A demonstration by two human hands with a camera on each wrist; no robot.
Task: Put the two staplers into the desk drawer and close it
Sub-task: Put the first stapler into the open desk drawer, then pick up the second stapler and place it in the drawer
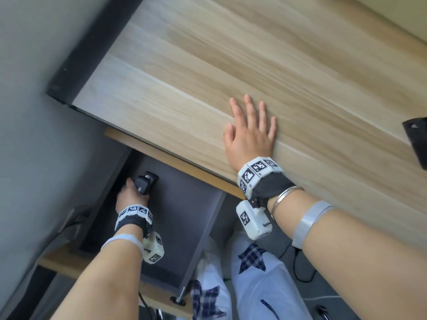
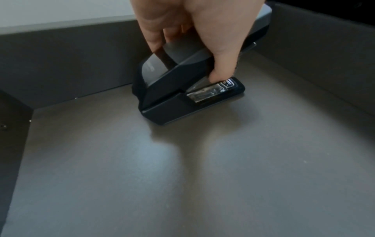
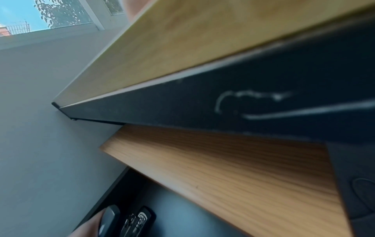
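Note:
My left hand (image 1: 132, 192) grips a black stapler (image 1: 146, 182) by its top arm, inside the open grey drawer (image 1: 184, 218). In the left wrist view the stapler (image 2: 178, 89) stands tilted, its base end touching the drawer floor (image 2: 182, 176) near the back corner, thumb and fingers (image 2: 222, 67) curled round it. My right hand (image 1: 250, 132) lies flat on the wooden desk top (image 1: 208, 72) with fingers spread, holding nothing. A second black object (image 1: 417, 139), cut off at the right edge of the desk, cannot be identified.
The drawer sticks out below the desk's front edge (image 1: 175, 162), with a grey wall (image 1: 30, 112) to its left. My legs in light trousers (image 1: 254, 285) are to the right of the drawer. Cables (image 1: 298, 266) lie on the floor.

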